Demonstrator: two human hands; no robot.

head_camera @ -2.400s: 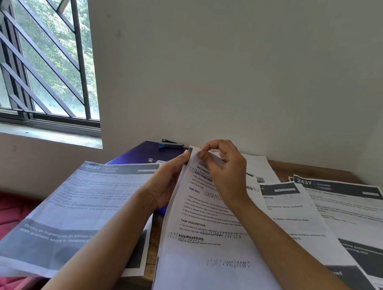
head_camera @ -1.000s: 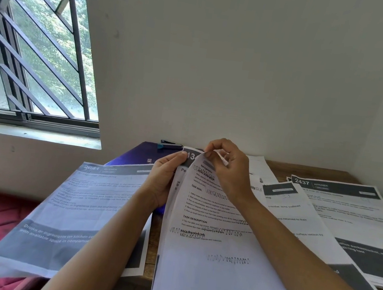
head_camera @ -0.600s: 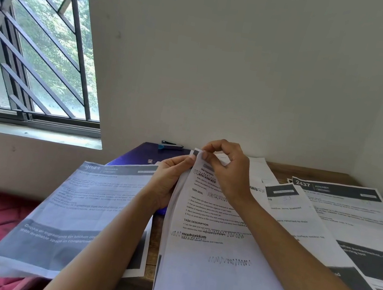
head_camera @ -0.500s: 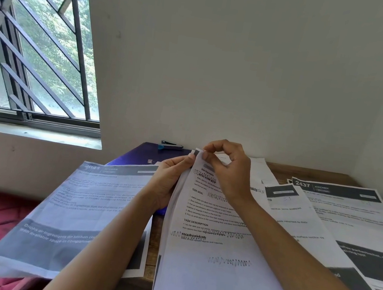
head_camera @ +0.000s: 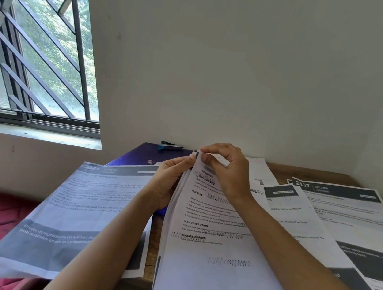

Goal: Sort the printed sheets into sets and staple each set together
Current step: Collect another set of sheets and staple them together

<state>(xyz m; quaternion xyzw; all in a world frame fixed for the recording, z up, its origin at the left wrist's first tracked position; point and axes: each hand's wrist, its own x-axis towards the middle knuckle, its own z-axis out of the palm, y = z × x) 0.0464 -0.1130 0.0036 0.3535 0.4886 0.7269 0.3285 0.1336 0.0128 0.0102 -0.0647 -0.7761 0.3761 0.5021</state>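
Sheets [head_camera: 208, 245] held over the desk [head_camera: 316, 174], at risk of fanning out of line.
The left hand [head_camera: 167, 183] grips their left edge and the right hand [head_camera: 226, 171] pinches the top corner; a loose pinch could let pages slide askew before the stapler [head_camera: 170, 145], back by the wall [head_camera: 244, 78], is reached.

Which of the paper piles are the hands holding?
The middle set: the left hand and right hand hold its top corner. The 2641 pile and 2437 pile lie unheld.

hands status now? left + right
Left hand: grips the sheet stack by its left edge, near the top.
Right hand: pinches the top corner of the same stack.
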